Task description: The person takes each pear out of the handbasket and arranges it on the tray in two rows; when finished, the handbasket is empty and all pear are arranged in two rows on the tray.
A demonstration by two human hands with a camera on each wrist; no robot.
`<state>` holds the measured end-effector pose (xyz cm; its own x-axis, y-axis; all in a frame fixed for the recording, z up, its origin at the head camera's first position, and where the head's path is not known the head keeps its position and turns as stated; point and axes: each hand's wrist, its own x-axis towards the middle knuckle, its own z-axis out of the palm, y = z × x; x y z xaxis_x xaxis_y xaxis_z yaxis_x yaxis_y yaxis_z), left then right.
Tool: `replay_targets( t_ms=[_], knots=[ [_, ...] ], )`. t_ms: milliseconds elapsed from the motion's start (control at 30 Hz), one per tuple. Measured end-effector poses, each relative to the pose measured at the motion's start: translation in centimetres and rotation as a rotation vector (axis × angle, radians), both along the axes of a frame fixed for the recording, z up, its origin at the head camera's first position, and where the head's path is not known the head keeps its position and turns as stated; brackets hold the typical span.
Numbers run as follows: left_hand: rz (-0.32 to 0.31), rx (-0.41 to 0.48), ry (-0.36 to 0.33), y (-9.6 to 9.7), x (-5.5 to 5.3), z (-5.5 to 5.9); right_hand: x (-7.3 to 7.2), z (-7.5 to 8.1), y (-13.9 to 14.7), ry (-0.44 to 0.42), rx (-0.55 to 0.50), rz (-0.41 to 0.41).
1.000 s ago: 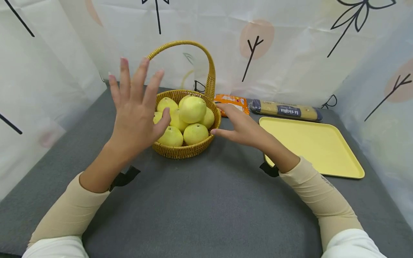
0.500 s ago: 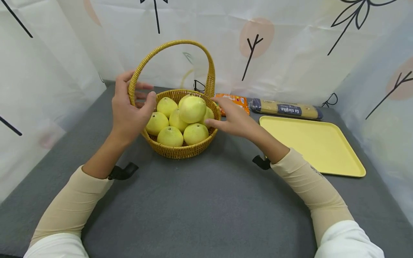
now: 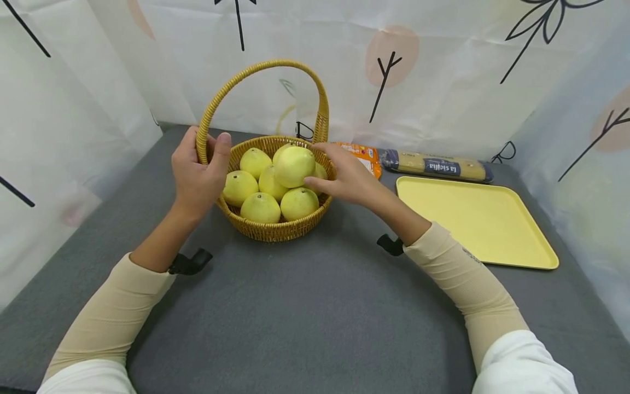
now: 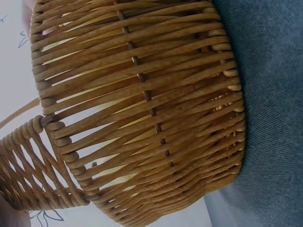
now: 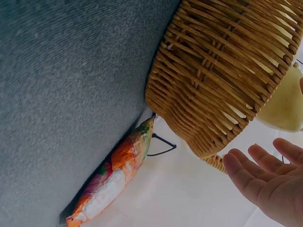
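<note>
A wicker basket (image 3: 275,234) with a tall arched handle (image 3: 275,64) stands upright, filled with several round pale yellow-green fruits that look like grapefruits. On top of the pile lies one fruit (image 3: 294,166). My left hand (image 3: 199,172) grips the left foot of the handle, thumb on the inner side; the left wrist view is mostly filled by the basket's woven wall (image 4: 142,94). Over the basket's right rim is my right hand (image 3: 346,174), its thumb beside the top fruit. In the right wrist view its fingers (image 5: 241,175) are spread and loosely extended; whether they touch the fruit, I cannot tell.
Behind my right hand lies an orange packet (image 3: 366,155). Right of it, along the back curtain (image 3: 443,98), is a pack of spaghetti (image 3: 438,166). A yellow tray (image 3: 482,219) rests on the grey cloth-covered table (image 3: 305,317) at the right.
My left hand has come down from above the basket's left side and taken hold of the handle. My right hand has shifted left over the rim toward the top fruit.
</note>
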<state>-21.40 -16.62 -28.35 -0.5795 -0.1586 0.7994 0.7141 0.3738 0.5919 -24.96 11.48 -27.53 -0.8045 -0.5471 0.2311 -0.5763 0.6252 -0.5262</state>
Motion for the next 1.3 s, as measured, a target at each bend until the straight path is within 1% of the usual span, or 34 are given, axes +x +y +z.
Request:
replay_targets(
  t_ms=[100, 233, 300, 333, 367, 467, 533, 600, 700, 833, 933, 1100, 1233, 1300],
  knots=[
    [-0.006, -0.015, -0.014, 0.1, 0.8, 0.2, 0.0, 0.1, -0.4, 0.007, 0.003, 0.012],
    [-0.069, -0.062, -0.052, 0.0, 2.6, 0.3, 0.1, 0.1, -0.5, -0.009, 0.016, 0.011],
    [-0.096, -0.087, -0.077, -0.3, 3.1, -0.1, 0.1, 0.1, -0.5, -0.018, 0.017, 0.008],
    [-0.108, -0.1, -0.092, -0.6, 3.1, -0.5, 0.0, 0.0, -0.5, -0.02, 0.018, 0.007],
    [-0.106, -0.11, -0.11, -0.9, 3.0, -1.0, 0.0, -0.1, -0.6, -0.02, 0.017, 0.006],
    [-0.075, -0.18, -0.163, -1.9, 2.7, -2.5, -0.1, -0.3, -0.7, -0.019, 0.008, 0.015],
    [-0.055, -0.233, -0.205, -2.5, 2.9, -3.2, -0.2, -0.4, -0.8, -0.017, 0.007, 0.021],
    [-0.051, -0.28, -0.245, -3.1, 3.1, -3.6, -0.3, -0.4, -1.0, -0.018, -0.001, 0.024],
    [-0.086, -0.312, -0.284, -3.6, 3.2, -3.9, -0.5, -0.3, -1.2, -0.022, -0.015, 0.026],
    [-0.134, -0.321, -0.293, -4.1, 3.1, -4.2, -0.7, -0.4, -1.5, -0.044, -0.047, 0.044],
    [-0.143, -0.329, -0.29, -4.3, 3.1, -4.2, -0.7, -0.5, -1.7, -0.052, -0.061, 0.048],
    [-0.139, -0.351, -0.296, -4.3, 3.0, -4.4, -0.7, -0.5, -1.7, -0.028, -0.099, 0.033],
    [-0.149, -0.362, -0.306, -4.3, 3.1, -4.5, -0.6, -0.5, -1.4, -0.02, -0.169, 0.04],
    [-0.157, -0.359, -0.309, -4.4, 3.0, -4.6, -0.5, -0.5, -1.2, -0.038, -0.218, 0.046]
  ],
)
